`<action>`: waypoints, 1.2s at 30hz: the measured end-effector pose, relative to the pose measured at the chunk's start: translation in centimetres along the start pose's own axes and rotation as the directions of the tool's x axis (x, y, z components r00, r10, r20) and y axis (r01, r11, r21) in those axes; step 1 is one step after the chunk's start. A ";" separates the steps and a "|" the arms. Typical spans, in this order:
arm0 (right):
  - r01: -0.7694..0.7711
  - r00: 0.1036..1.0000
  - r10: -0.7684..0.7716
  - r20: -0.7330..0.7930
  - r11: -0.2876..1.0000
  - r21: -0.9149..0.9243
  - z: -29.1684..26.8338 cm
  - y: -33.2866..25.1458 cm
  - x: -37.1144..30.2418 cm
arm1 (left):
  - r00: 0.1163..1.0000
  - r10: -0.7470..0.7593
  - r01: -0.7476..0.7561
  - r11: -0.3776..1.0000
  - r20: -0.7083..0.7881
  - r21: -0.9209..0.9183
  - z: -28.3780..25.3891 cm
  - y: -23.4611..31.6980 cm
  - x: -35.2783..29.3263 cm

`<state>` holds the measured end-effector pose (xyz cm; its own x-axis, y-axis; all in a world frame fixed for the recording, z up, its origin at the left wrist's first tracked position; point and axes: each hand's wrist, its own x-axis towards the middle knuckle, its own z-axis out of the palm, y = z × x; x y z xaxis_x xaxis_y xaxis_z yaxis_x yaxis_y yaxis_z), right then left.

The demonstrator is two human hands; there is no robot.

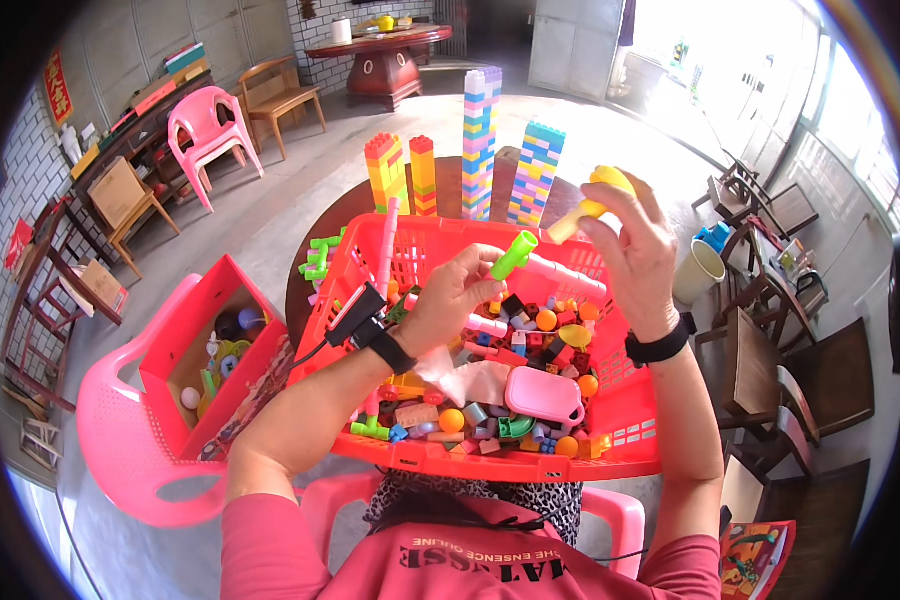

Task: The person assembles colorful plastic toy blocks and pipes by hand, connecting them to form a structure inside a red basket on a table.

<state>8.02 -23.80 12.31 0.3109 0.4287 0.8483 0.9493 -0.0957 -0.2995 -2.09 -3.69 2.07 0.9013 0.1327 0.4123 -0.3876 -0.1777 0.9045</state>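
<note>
My left hand [453, 302] is closed around a bright green toy pipe piece [514, 257], its open round end pointing up and away. Raised to the right, my right hand [635, 262] grips a yellow pipe piece [594, 206] with a paler, cream-coloured end angled down toward the green one; the two are apart. A pink pipe [568, 274] runs just behind the green piece; whether they join I cannot tell. Below both hands sits a red plastic basket [490, 465] filled with blocks, orange balls [452, 420], pipe pieces and a pink lidded case [545, 394].
Several block towers [478, 145] stand on the round brown table [315, 270] behind the basket. A pink chair [120, 450] holds a red box [225, 300] of toys at left. Wooden chairs [755, 375] and a cream bin [700, 272] are at right.
</note>
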 end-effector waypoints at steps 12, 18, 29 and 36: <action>0.158 0.986 -0.132 0.104 0.939 -0.305 0.6 -1.1 -0.4 | 0.995 -0.039 0.037 0.999 0.087 0.025 0.4 2.1 -0.5; 0.186 0.977 -0.150 0.150 0.945 -0.269 1.1 -1.6 -0.7 | 0.994 -0.016 0.009 0.998 0.111 0.059 0.4 2.5 -0.6; -0.210 0.926 0.119 0.359 0.951 0.227 -0.5 -1.8 -0.4 | 0.972 -0.016 -0.079 0.918 0.233 0.389 0.4 4.3 -0.8; -0.283 0.892 0.159 0.423 0.926 0.248 0.8 -1.1 -1.9 | 0.960 0.105 -0.214 0.873 0.259 0.438 0.8 3.3 -1.1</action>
<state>6.39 -23.77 10.70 0.4082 0.7475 0.5240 0.7796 0.0132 -0.6261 -4.20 -5.21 4.47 0.8749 -0.1438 0.4625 -0.4463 -0.6105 0.6543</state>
